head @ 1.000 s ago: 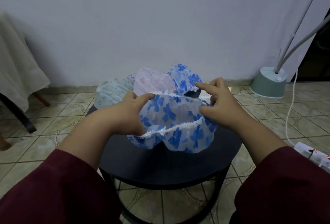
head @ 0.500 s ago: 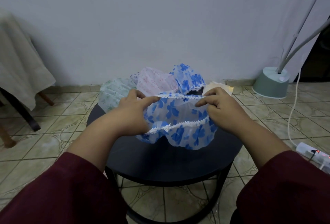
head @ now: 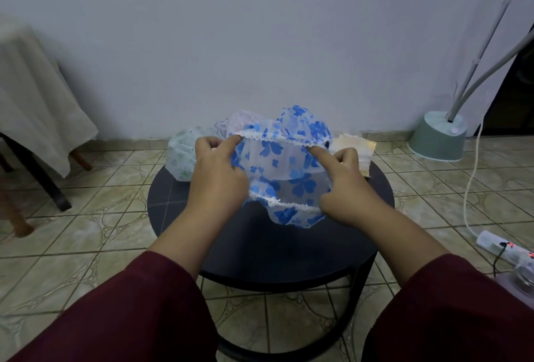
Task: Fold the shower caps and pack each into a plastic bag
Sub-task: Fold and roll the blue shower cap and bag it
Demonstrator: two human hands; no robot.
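Note:
A clear shower cap with blue flowers (head: 281, 171) hangs stretched above the round dark table (head: 260, 249). My left hand (head: 215, 176) grips its left side, forefinger hooked in the white elastic rim. My right hand (head: 345, 185) grips the right side, its forefinger inside the rim too. Behind it lie another blue-flowered cap (head: 306, 124), a pink cap (head: 241, 120) and a green-patterned cap (head: 185, 153). A stack of clear plastic bags (head: 357, 148) lies at the table's back right, partly hidden by my right hand.
A green lamp base (head: 437, 137) with white poles stands on the tiled floor at the right. A white power strip (head: 502, 247) and cord lie at the right edge. A cloth-covered table (head: 31, 96) stands at the left.
Both hands have spread the cap's opening wider, forefingers now pushed into the far rim, and the cap stands more open than before.

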